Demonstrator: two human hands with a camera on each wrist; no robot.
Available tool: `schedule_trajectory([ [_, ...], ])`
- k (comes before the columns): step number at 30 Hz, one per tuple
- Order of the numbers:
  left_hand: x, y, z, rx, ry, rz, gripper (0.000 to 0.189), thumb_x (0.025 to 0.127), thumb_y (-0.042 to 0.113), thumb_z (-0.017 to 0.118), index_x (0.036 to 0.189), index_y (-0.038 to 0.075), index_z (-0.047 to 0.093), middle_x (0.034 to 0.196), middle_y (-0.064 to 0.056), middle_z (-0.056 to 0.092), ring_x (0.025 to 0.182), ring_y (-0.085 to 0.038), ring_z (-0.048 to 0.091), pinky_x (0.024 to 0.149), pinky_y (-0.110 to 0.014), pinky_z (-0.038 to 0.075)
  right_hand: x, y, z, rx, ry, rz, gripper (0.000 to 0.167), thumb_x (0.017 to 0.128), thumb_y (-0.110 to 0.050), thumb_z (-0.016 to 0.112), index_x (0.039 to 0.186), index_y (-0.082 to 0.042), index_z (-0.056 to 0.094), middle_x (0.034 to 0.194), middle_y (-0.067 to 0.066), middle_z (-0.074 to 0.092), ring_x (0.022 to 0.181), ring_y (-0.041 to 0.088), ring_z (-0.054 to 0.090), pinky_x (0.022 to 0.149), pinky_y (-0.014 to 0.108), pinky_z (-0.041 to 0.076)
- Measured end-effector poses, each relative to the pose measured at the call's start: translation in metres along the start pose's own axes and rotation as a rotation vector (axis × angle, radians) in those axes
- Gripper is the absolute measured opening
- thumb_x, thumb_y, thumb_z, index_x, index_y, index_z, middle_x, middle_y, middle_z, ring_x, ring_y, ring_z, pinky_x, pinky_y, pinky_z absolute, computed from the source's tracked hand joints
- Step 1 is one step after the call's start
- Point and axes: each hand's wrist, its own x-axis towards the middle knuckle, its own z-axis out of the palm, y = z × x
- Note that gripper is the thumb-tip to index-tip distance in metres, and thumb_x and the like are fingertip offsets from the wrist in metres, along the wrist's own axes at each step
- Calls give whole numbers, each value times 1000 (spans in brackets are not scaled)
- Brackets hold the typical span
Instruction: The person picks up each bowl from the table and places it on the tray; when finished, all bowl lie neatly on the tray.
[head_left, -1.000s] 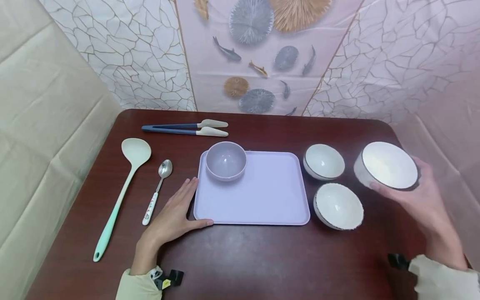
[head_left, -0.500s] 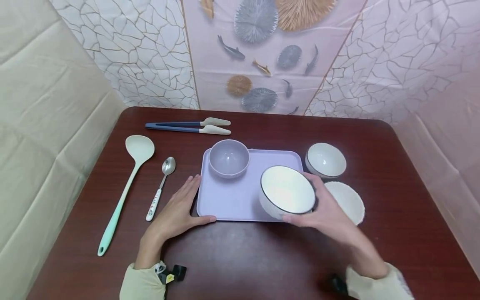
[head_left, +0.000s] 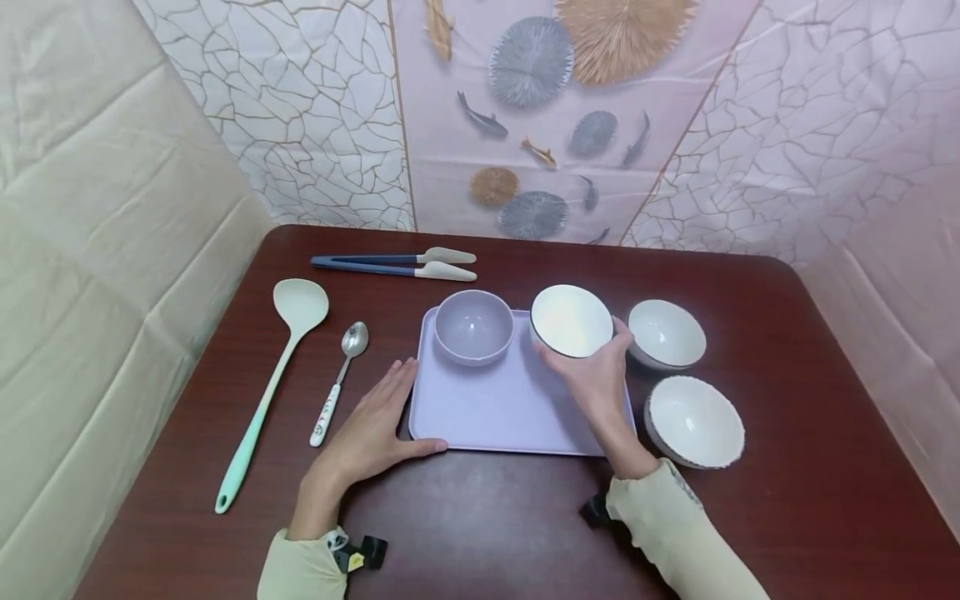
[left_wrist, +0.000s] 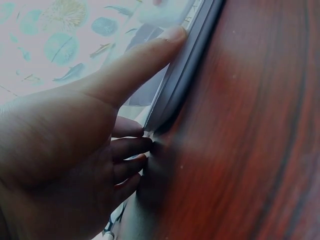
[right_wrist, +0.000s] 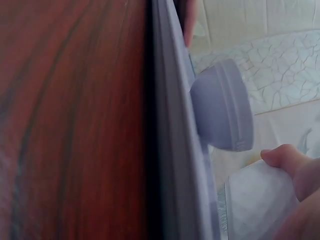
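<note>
My right hand (head_left: 596, 379) grips a white bowl (head_left: 572, 321) with a dark rim, thumb at its near side and fingers round its right. It is over the back right of the lilac tray (head_left: 487, 421); whether its base touches cannot be told. In the right wrist view the thumb lies along the bowl's faceted white wall (right_wrist: 260, 200). A lilac bowl (head_left: 474, 329) stands on the tray's back left. My left hand (head_left: 371, 433) rests at the front left corner, straight fingers along the left edge. Its thumb (left_wrist: 145, 60) presses the front rim in the left wrist view.
Two white bowls, one behind (head_left: 666, 335) and one in front (head_left: 694, 422), stand right of the tray. Left of it lie a spoon (head_left: 341, 383) and a pale green ladle (head_left: 270, 387). Blue-handled tongs (head_left: 393, 264) lie along the back of the dark wooden table (head_left: 465, 533).
From the table's right side, my right hand has carried the white bowl leftward, first over the tray's front right, then to its back right. My left hand has stayed at the tray corner.
</note>
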Motion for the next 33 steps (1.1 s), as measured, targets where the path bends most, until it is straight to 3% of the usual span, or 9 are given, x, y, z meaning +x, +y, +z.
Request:
schedule_trajectory([
  [8,2,2,-1,7,1,5,116,74,65,74,157,6,17,161,-10,18,148,-25,11,113,-57,20,7,5,4,-11,23,-20,116,59,-38,93,145,-3,23,139,21,42,124,28,48,102,42,39],
  [23,3,2,0,6,-4,-11,117,74,65,75,157,7,17,161,-9,17,148,-24,10,113,-55,19,9,11,7,-38,-2,6,117,60,-38,93,146,-4,22,140,21,43,125,28,47,103,43,38],
  [33,1,2,1,-3,-15,-25,117,74,65,74,157,7,16,161,-9,17,148,-24,9,113,-56,19,9,14,11,-35,-27,-29,117,60,-31,95,145,1,21,141,23,39,128,32,44,106,43,36],
])
